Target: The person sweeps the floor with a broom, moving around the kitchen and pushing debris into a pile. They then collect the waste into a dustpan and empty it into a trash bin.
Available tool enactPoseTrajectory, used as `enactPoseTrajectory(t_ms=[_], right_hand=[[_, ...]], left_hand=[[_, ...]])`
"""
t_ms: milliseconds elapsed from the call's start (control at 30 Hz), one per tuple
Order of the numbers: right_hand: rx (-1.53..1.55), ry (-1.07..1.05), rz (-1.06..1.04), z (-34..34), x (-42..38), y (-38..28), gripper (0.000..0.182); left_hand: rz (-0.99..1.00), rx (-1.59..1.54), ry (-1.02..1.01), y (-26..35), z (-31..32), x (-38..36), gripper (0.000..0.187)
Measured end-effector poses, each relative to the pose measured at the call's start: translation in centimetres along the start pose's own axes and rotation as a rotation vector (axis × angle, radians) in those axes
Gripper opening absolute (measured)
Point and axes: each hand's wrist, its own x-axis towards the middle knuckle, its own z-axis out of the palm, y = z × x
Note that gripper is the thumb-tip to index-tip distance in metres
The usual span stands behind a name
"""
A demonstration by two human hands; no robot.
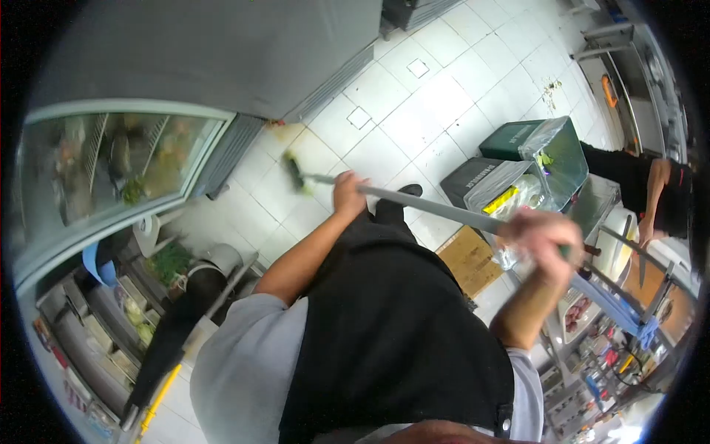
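Both hands, left hand (349,194) low and right hand (542,238) high, are wrapped around the broom handle (436,207); sweeping of the tiled floor (414,111) is probably underway, and a pull stroke is needed next.

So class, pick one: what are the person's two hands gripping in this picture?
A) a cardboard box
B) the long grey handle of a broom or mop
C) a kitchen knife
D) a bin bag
B: the left hand and the right hand both clasp the long grey handle, whose head rests on the tiled floor.

Bright even light, fisheye edges, motion blur
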Motion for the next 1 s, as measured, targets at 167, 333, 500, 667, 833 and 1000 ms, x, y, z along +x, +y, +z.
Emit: enactPoseTrajectory(t_ms=[167,333,500,667,833,1000], right_hand=[[0.060,-0.263,0.038,4.4,5.8,1.2,0.021],[-0.047,-0.037,-0.032,-1.2,4.7,-0.7,0.021],[-0.143,0.204,0.044,-4.3,2.3,-1.3,0.026],[-0.082,0.307,-0.220,-8.1,-1.1,-5.3,0.033],[-0.042,0.331,-0.111,-10.9,-2.4,-5.8,0.036],[-0.194,0.202,0.000,-8.0,1.4,-4.7,0.034]], left_hand=[[-0.160,-0.065,-0.034,-5.8,3.0,3.3,0.028],[-0.117,-0.188,-0.107,2.8,11.4,15.1,0.024],[-0.100,-0.152,-0.292,11.6,15.6,21.3,0.025],[0.290,-0.137,-0.236,20.7,12.2,20.2,0.029],[0.122,-0.160,-0.245,22.1,9.3,18.1,0.032],[0.135,-0.234,-0.391,14.4,20.8,18.1,0.029]])
